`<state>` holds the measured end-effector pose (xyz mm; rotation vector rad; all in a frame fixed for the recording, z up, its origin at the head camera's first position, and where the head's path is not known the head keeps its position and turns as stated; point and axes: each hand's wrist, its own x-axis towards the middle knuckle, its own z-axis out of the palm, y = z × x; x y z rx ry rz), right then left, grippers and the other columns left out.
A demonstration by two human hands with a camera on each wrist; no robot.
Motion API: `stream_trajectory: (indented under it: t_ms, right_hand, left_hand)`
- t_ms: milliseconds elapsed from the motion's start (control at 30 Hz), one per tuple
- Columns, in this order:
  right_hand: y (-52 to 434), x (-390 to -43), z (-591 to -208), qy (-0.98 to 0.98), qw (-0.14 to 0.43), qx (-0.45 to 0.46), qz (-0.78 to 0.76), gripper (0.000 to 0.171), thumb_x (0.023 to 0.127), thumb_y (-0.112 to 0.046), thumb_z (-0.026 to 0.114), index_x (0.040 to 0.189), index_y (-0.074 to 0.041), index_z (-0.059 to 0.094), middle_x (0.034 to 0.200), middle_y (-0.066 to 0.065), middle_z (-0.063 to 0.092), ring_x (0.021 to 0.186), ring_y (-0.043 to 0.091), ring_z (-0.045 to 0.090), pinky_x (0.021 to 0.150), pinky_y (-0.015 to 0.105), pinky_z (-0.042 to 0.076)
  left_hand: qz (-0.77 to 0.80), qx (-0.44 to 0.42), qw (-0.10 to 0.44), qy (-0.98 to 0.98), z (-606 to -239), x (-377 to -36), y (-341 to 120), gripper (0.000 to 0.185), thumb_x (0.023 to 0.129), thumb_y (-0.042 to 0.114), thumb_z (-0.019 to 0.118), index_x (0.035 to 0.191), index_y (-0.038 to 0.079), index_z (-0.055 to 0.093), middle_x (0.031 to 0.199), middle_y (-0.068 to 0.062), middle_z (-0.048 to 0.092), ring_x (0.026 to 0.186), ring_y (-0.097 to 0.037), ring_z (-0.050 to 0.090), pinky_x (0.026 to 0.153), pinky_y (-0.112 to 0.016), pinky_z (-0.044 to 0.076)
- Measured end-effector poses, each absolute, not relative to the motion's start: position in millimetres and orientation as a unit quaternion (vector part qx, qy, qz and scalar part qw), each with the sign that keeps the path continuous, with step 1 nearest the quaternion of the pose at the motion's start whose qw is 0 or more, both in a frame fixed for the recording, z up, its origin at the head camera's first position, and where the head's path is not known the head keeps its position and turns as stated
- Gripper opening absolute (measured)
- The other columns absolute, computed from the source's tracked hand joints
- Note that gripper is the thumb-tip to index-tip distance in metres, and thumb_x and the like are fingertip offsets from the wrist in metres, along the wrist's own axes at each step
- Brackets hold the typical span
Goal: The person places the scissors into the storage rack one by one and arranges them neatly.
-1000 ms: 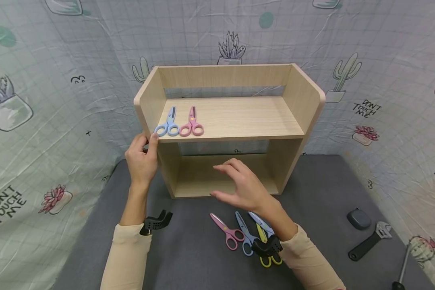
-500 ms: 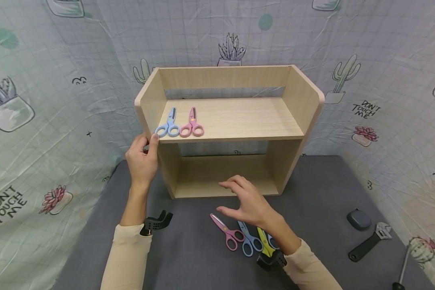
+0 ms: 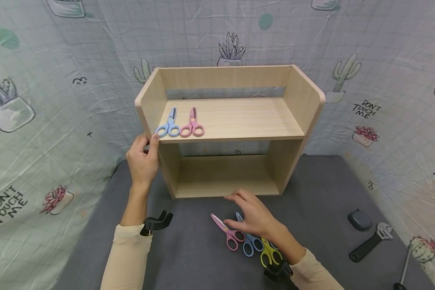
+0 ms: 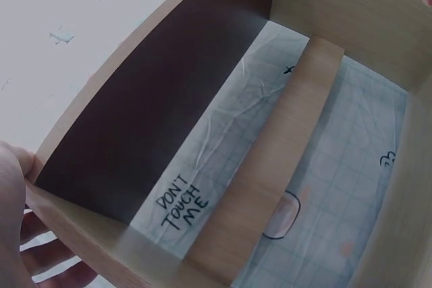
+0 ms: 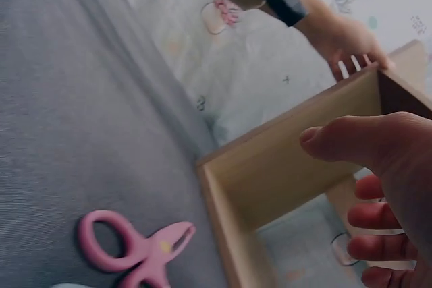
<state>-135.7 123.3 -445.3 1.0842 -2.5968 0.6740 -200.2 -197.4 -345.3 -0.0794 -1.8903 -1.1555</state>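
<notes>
Pale wood shelf (image 3: 239,117), pink scissors (image 3: 227,232), blue scissors (image 3: 248,241), grey mat (image 3: 322,193), cactus-print cloth (image 3: 384,60).

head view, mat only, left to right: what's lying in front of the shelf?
Pink scissors → blue scissors → yellow-green scissors → dark grey case → wrench → screwdriver. The right hand hangs over the scissors; what lies under it is left out.
</notes>
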Motion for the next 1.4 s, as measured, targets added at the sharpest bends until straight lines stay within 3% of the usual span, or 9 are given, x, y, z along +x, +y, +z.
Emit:
stream_trajectory:
  t_ms: [367, 833, 1000, 1167, 1400]
  right_hand:
    - [132.1, -125.4, -471.9, -0.904, 0.081, 0.366, 0.205, 0.06, 0.082, -0.05, 0.077, 0.129, -0.014, 0.065, 0.118, -0.003, 0.061, 0.107, 0.014, 0.057, 0.091, 0.04, 0.05]
    - [144.2, -119.9, -499.7, -0.911, 0.025, 0.387, 0.143, 0.074, 0.074, -0.059, 0.081, 0.13, -0.015, 0.064, 0.114, -0.002, 0.062, 0.1, 0.013, 0.053, 0.083, 0.035, 0.046]
    - [141.6, -119.9, -503.1, -0.912, 0.014, 0.389, 0.13, 0.073, 0.071, -0.06, 0.081, 0.128, -0.016, 0.066, 0.112, -0.004, 0.064, 0.097, 0.012, 0.053, 0.082, 0.034, 0.045]
    - [140.7, -118.6, -504.9, -0.906, 0.02, 0.4, 0.135, 0.068, 0.071, -0.056, 0.083, 0.124, -0.016, 0.068, 0.109, -0.004, 0.065, 0.097, 0.012, 0.056, 0.086, 0.036, 0.047]
    - [141.4, -116.2, -509.0, -0.895, 0.062, 0.42, 0.135, 0.061, 0.071, -0.051, 0.085, 0.117, -0.015, 0.071, 0.102, -0.005, 0.064, 0.091, 0.011, 0.054, 0.082, 0.033, 0.047]
  left_hand:
    - [-0.453, -0.029, 0.446, -0.772, -347.1, -200.3, -199.1, 0.033, 0.099, 0.029, 0.062, 0.095, -0.002, 0.073, 0.108, -0.014, 0.072, 0.087, -0.005, 0.06, 0.065, -0.007, 0.043]
    - [-0.463, -0.027, 0.447, -0.765, -344.3, -198.8, -197.2, 0.03, 0.099, 0.026, 0.062, 0.097, -0.001, 0.075, 0.108, -0.012, 0.073, 0.087, -0.003, 0.059, 0.066, -0.008, 0.043]
    - [-0.461, -0.026, 0.442, -0.769, -344.4, -198.7, -197.4, 0.032, 0.1, 0.028, 0.061, 0.1, -0.001, 0.074, 0.109, -0.014, 0.073, 0.09, -0.009, 0.062, 0.066, -0.008, 0.043]
    - [-0.462, -0.025, 0.441, -0.769, -344.7, -199.2, -197.8, 0.031, 0.1, 0.027, 0.061, 0.1, -0.001, 0.075, 0.109, -0.013, 0.073, 0.09, -0.009, 0.062, 0.066, -0.008, 0.043]
    - [-0.462, -0.031, 0.442, -0.768, -345.4, -200.8, -198.7, 0.03, 0.099, 0.026, 0.062, 0.101, -0.001, 0.075, 0.11, -0.014, 0.072, 0.096, -0.021, 0.067, 0.066, -0.008, 0.043]
